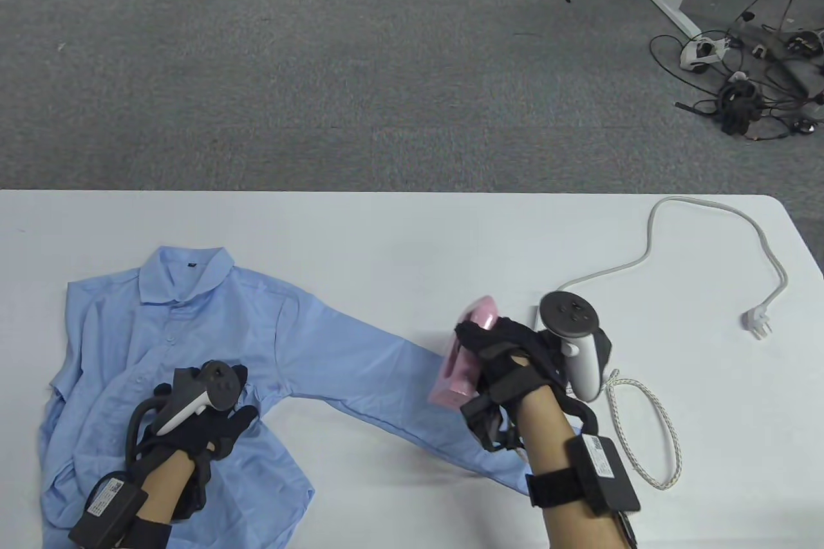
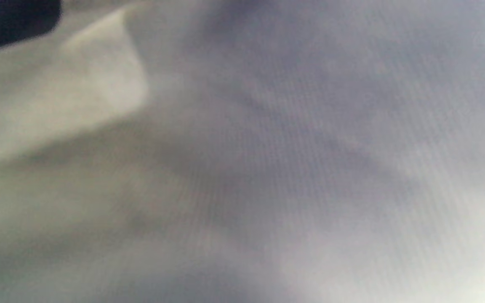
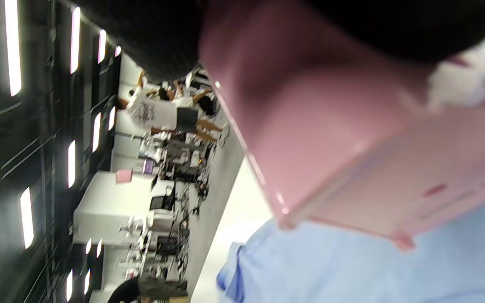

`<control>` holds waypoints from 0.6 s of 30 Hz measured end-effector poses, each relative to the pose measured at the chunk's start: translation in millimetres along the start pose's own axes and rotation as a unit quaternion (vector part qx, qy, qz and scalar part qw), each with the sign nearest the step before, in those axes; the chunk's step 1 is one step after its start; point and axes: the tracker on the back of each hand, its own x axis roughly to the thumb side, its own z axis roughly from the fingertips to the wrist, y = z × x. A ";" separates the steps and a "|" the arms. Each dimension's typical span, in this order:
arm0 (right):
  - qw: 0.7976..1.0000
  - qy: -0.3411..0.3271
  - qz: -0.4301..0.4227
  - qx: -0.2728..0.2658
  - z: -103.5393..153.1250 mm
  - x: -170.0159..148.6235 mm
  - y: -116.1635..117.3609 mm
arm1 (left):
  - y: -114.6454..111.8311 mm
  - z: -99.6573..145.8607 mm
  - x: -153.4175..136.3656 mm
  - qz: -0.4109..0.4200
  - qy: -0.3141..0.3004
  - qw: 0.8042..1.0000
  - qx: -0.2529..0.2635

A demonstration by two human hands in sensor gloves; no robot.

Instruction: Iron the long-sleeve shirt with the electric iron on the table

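1. Two hands share this step: the right hand [image 1: 508, 356] grips the handle of the pink iron [image 1: 465, 356], and the left hand [image 1: 206, 427] rests on the front of the blue shirt [image 1: 193, 343], fingers apparently spread flat, though the tracker hides most of them.
2. The shirt lies on the white counter [image 1: 386, 227] with one sleeve [image 1: 386, 375] stretched toward the iron, which sits at the sleeve's cuff end.
3. To do it well, I judge the iron should glide along the sleeve in one direction while the left hand keeps the cloth taut.
4. The loose cord [image 1: 708, 233] should stay off the fabric.
5. The right forearm reaches in from below, wrist over the iron; the left wrist view shows only blurred cloth.
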 end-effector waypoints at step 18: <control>0.985 0.035 -0.006 0.170 -145.7 -3.4 179.7 | 1.2 -1.7 0.3 0.006 -0.002 1.000 -0.005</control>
